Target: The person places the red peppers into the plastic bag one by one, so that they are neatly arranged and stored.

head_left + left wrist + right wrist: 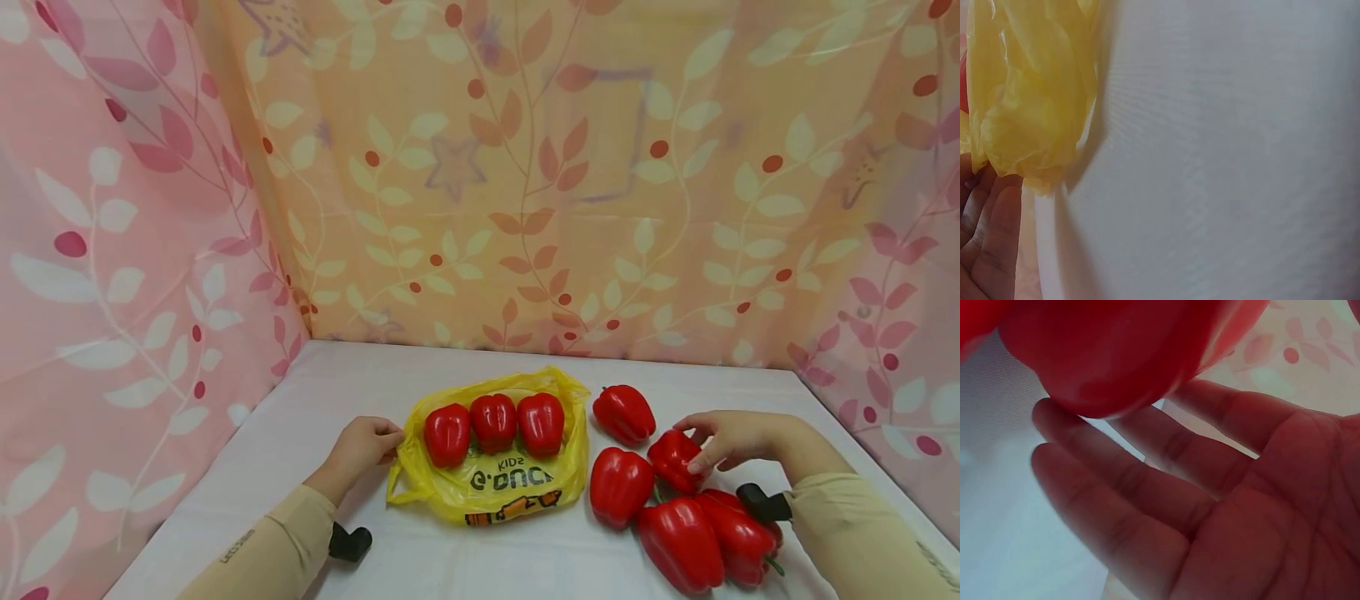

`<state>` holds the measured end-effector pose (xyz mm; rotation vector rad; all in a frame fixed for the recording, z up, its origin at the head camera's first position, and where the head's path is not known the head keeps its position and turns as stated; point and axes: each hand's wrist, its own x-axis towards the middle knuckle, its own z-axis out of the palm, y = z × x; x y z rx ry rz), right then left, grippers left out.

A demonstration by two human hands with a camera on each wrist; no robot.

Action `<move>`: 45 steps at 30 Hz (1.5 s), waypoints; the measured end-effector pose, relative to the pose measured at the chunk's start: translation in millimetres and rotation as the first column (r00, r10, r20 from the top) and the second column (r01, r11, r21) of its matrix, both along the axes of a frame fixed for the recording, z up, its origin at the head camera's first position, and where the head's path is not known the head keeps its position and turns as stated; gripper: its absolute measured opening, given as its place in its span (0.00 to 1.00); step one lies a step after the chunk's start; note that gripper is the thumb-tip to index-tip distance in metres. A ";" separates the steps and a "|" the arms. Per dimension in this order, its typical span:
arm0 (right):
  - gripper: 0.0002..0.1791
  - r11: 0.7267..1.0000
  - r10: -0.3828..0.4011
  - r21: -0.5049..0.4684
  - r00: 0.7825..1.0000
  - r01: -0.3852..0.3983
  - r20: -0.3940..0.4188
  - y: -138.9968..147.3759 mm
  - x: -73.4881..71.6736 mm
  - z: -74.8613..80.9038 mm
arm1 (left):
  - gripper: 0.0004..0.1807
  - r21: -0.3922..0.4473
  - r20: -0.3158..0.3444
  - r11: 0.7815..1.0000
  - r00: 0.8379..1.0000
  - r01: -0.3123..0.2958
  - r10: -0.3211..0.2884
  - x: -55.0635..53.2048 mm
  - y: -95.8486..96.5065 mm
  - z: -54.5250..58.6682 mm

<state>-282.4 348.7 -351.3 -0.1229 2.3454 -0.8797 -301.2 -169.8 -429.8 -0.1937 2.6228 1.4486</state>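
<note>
While the left hand (362,443) pinches the left edge of a thin yellow plastic bag (437,496) bearing three glossy red bell peppers (492,423), the right hand (733,440) grips a separate red bell pepper (667,458), right of the bag, between thumb and fingers; only the right-wrist view exposes that palm (1254,537).

The yellow bag (441,500) is thin, crinkled plastic film with a soft sheen. The red peppers (622,487) look smooth and glossy, with bright highlights. The white surface (480,567) appears matt and finely woven; the printed hangings (525,208) and the sleeves (273,533) look like matt cloth
</note>
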 end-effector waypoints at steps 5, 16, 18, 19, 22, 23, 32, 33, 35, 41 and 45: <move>0.46 0.996 0.029 0.090 0.998 -0.023 -0.063 -3.8 -4.3 1.3 | 0.07 -0.006 0.002 1.000 1.000 -0.003 0.003 0.3 -1.0 -0.8; 0.54 0.966 0.065 0.256 0.983 -0.019 -0.173 2.2 -12.6 6.5 | 0.06 -0.011 -0.008 1.000 1.000 0.001 -0.001 2.3 -0.9 -0.8; 0.54 0.961 0.076 0.274 0.977 -0.019 -0.199 6.6 -13.4 4.9 | 0.06 -0.005 -0.014 1.000 1.000 0.000 0.000 2.7 -1.0 -1.0; 0.54 0.960 0.079 0.280 0.974 -0.017 -0.211 9.2 -14.0 3.8 | 0.06 -0.002 -0.015 1.000 1.000 0.000 0.000 2.9 -1.1 -1.0; 0.55 0.956 0.092 0.293 0.964 -0.015 -0.250 17.6 -15.0 -1.3 | 0.06 0.001 -0.018 1.000 1.000 0.001 -0.001 3.5 -1.5 -0.7; 0.55 0.956 0.091 0.293 0.961 -0.011 -0.259 19.9 -15.1 -3.2 | 0.06 0.002 -0.017 1.000 1.000 0.002 -0.002 3.6 -1.6 -0.5; 0.57 0.974 0.058 0.224 0.948 0.014 -0.312 32.6 -10.2 -14.9 | 0.07 -0.010 -0.012 1.000 1.000 0.001 -0.001 4.0 -2.3 0.8; 0.57 0.978 0.054 0.210 0.947 0.014 -0.315 34.4 -9.0 -16.7 | 0.07 -0.011 -0.010 1.000 1.000 0.001 -0.001 4.0 -2.4 0.8; 0.58 0.985 0.042 0.172 0.948 0.013 -0.315 38.5 -6.9 -20.4 | 0.07 -0.011 -0.009 1.000 1.000 0.001 -0.001 4.1 -2.3 1.0; 0.61 0.999 -0.003 0.030 0.952 0.013 -0.308 51.2 -3.7 -31.4 | 0.07 -0.006 -0.013 1.000 1.000 0.002 -0.002 3.2 -2.0 -0.5; 0.61 1.000 -0.016 -0.015 0.943 0.012 -0.332 56.1 -2.3 -37.6 | 0.07 -0.008 -0.012 1.000 1.000 0.001 -0.001 2.1 -1.8 -1.8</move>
